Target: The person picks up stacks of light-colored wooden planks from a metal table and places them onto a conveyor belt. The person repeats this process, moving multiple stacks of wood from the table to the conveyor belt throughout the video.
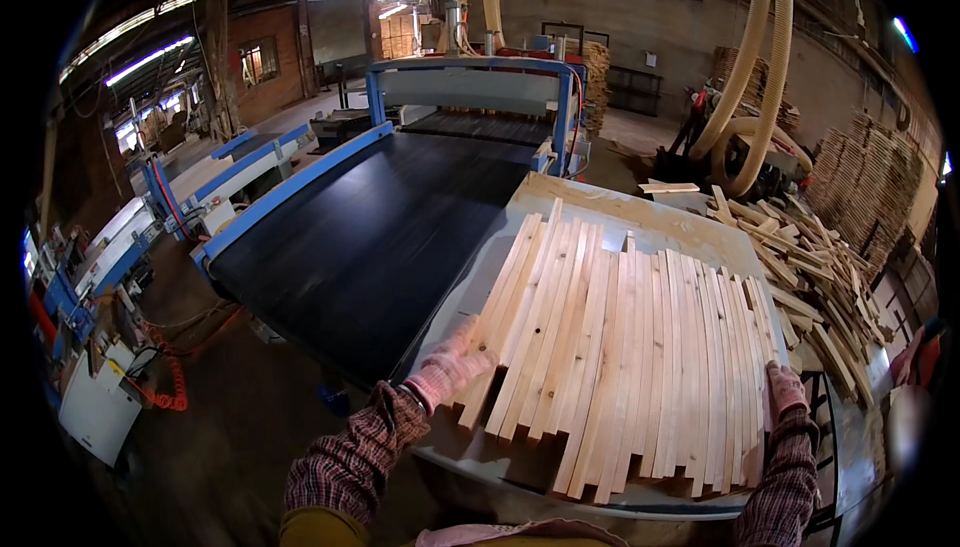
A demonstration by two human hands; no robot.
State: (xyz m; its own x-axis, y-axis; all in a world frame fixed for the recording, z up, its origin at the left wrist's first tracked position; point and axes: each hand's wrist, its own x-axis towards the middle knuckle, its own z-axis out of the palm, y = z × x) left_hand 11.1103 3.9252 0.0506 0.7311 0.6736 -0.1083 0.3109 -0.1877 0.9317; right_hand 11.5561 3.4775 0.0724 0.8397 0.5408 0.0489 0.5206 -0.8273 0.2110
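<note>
Many pale wooden strips lie side by side on a flat table, their ends uneven. My left hand, in a pink glove, rests against the leftmost strip with its fingers stretched out and apart. At the opposite edge of the row, my right hand, gloved the same way, presses flat along the outermost strip. The strips lie between both hands, and neither hand is wrapped round one. Part of the right hand's fingers is hard to make out.
Left of the table runs a wide black conveyor belt leading to a blue-framed machine. A loose heap of wood pieces lies to the right, before stacked strips. Beige hoses hang behind. A coiled red hose is at left.
</note>
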